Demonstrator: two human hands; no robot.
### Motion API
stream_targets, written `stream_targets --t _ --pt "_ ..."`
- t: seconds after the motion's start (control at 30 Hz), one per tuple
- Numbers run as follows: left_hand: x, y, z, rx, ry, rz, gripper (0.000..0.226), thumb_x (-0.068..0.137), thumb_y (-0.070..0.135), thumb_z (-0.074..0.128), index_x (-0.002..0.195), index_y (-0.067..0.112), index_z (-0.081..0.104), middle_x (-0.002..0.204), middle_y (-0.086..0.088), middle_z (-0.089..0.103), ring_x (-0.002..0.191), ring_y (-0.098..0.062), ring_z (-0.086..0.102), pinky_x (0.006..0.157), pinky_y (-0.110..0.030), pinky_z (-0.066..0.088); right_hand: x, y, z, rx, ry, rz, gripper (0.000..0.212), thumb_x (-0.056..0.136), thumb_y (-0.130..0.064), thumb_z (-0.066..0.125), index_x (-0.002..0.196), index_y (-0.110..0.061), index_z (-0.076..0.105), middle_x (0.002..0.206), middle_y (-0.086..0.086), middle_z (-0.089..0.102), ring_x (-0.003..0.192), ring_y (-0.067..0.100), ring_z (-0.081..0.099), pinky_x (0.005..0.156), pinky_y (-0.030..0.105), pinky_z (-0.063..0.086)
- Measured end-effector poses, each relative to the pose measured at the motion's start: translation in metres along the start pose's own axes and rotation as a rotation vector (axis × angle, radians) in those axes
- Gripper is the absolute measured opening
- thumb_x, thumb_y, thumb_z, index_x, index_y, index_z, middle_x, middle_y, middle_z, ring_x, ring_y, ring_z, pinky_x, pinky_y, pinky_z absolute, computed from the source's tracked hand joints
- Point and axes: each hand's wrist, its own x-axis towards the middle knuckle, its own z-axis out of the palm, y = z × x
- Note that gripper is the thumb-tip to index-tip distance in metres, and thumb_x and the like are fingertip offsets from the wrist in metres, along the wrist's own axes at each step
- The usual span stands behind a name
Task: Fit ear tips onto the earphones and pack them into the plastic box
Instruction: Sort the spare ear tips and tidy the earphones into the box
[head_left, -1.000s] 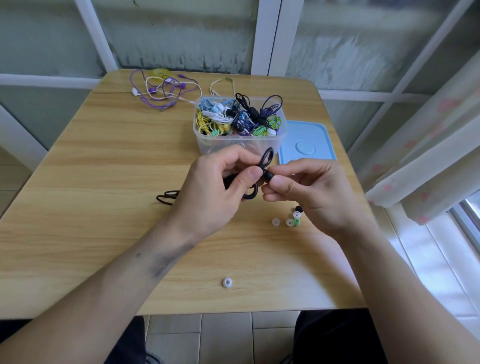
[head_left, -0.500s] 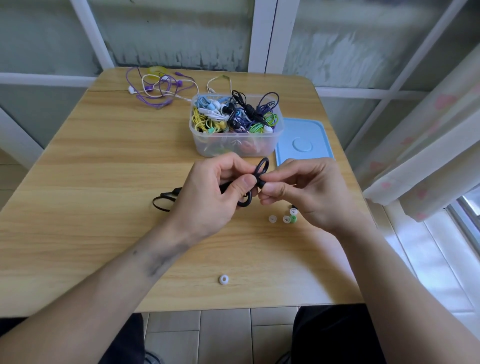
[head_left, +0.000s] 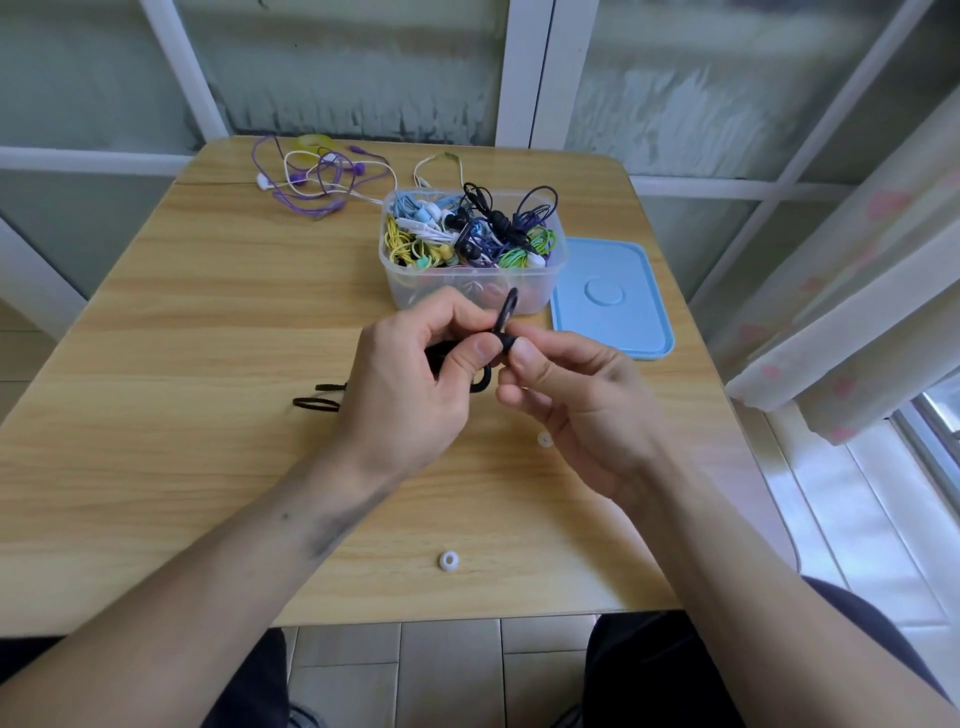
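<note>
my left hand (head_left: 410, 395) and right hand (head_left: 576, 410) both pinch a black earphone (head_left: 505, 340) between thumb and fingertips, just in front of the clear plastic box (head_left: 519, 291) of tangled earphones.

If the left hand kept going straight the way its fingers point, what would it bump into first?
Probably the right hand: the left hand points at it, thumbs nearly meeting over the black earphone. Depth is unclear.

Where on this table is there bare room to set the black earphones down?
Bare wood spans the left half of the table, below the purple cords and left of the plastic box. It's crowded around the box, the blue lid and both hands.
</note>
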Motion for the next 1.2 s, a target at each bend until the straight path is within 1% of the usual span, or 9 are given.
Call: stream_targets --t 0.13,0.33,0.43,0.6,0.7,0.87,1.07,1.13,1.2 --pt "0.003 0.003 0.002 -0.09 0.055 -0.095 0.009 0.088 0.007 0.065 0.091 0.015 0.062 0.081 0.004 0.07 0.068 -0.002 0.066 0.066 -0.02 0.052 0.002 -0.003 -0.001 -0.342 0.055 -0.262 0.015 0.085 -0.004 0.07 0.097 -0.011 0.074 0.069 0.002 0.071 0.063 0.018 0.07 0.064 0.024 0.058" --pt "0.004 0.002 0.004 -0.069 0.058 -0.141 0.011 0.089 0.003 0.066 0.093 0.013 0.063 0.084 0.005 0.07 0.068 0.001 0.067 0.065 -0.019 0.053 0.004 -0.004 -0.008 -0.647 0.076 -0.428 0.02 0.083 -0.002 0.077 0.1 -0.012 0.074 0.081 0.003 0.076 0.07 0.018 0.074 0.068 0.028 0.059" --pt "0.003 0.001 0.004 -0.071 0.051 -0.132 0.012 0.088 0.005 0.067 0.093 0.015 0.063 0.087 0.003 0.071 0.071 -0.001 0.068 0.066 -0.021 0.054 0.004 -0.005 -0.011 -0.621 0.078 -0.429 0.018 0.082 -0.001 0.077 0.094 -0.015 0.074 0.081 0.009 0.077 0.069 0.02 0.074 0.069 0.029 0.059" --pt "0.002 0.001 0.004 -0.087 0.036 -0.102 0.01 0.086 0.008 0.067 0.094 0.013 0.064 0.085 0.006 0.07 0.07 0.0 0.067 0.065 -0.02 0.053 0.005 -0.006 -0.011 -0.588 0.087 -0.392 0.018 0.081 -0.003 0.077 0.091 -0.019 0.075 0.077 0.001 0.077 0.063 0.016 0.071 0.064 0.027 0.057" --pt "0.0 0.001 0.004 -0.09 0.024 -0.099 0.014 0.086 0.005 0.068 0.093 0.016 0.063 0.086 0.008 0.07 0.072 0.0 0.068 0.065 -0.019 0.053 0.004 -0.004 -0.013 -0.596 0.063 -0.306 0.014 0.085 -0.007 0.075 0.095 -0.017 0.076 0.076 0.006 0.076 0.065 0.019 0.071 0.062 0.045 0.058" --pt "0.002 0.004 0.002 -0.105 -0.036 -0.085 0.01 0.087 0.013 0.064 0.094 0.019 0.061 0.087 0.005 0.071 0.074 -0.003 0.068 0.066 -0.022 0.053 0.002 -0.012 -0.01 -0.449 0.008 -0.261 0.019 0.075 -0.017 0.077 0.092 -0.009 0.073 0.075 0.003 0.074 0.065 0.017 0.069 0.065 0.028 0.056" --pt "0.001 -0.004 0.0 -0.013 -0.135 -0.209 0.023 0.093 0.022 0.057 0.115 0.028 0.06 0.08 0.01 0.066 0.075 -0.009 0.066 0.069 -0.029 0.051 0.005 -0.011 -0.017 -0.616 0.049 -0.172 0.024 0.083 -0.008 0.077 0.104 -0.005 0.066 0.076 0.003 0.074 0.067 0.019 0.071 0.059 0.026 0.057" --pt "0.002 -0.005 -0.002 0.011 -0.112 -0.255 0.02 0.093 0.025 0.055 0.112 0.031 0.062 0.08 0.015 0.065 0.073 -0.008 0.065 0.067 -0.031 0.053 0.005 -0.017 -0.021 -0.699 0.109 -0.165 0.021 0.084 -0.013 0.078 0.1 -0.009 0.065 0.073 -0.002 0.07 0.062 0.015 0.069 0.051 0.022 0.051" --pt "0.003 -0.006 -0.002 0.022 -0.11 -0.3 0.015 0.092 0.029 0.056 0.104 0.033 0.064 0.083 0.012 0.067 0.071 -0.008 0.063 0.067 -0.033 0.055 0.006 -0.026 -0.033 -0.926 0.16 -0.202 0.011 0.086 -0.017 0.077 0.088 -0.017 0.067 0.07 -0.006 0.069 0.059 0.013 0.068 0.051 0.025 0.051"
